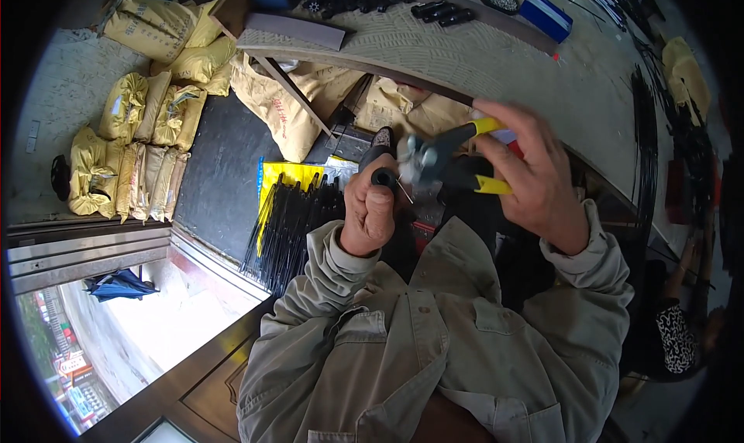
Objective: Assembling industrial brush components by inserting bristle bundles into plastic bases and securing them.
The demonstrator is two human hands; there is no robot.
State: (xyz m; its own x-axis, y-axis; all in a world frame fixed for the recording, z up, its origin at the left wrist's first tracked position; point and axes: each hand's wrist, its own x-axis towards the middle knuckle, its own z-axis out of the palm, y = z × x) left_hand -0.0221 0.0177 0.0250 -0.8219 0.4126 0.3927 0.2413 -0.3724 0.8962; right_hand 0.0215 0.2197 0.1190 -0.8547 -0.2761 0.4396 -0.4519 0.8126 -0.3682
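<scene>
My left hand (368, 206) is closed round a black tube-like part (382, 177), its round open end facing up by the thumb. Beside that end a thin light wire (404, 192) sticks out. My right hand (535, 164) grips a pair of pliers (446, 158) with dark, yellow-tipped handles spread apart. The pliers' head is smeared by motion and points at the left hand, just right of the tube's end; whether they touch cannot be made out. Left of my left hand stands a bundle of long thin black rods (298, 218) in front of a yellow sheet (287, 172).
Across the far side runs a worktable (434, 55) bearing black parts, a dish of small metal pieces (498, 0) and a blue box (545, 15). Stuffed sacks (147, 125) are stacked at left and under the table. Another person's patterned sleeve (678, 341) shows at right.
</scene>
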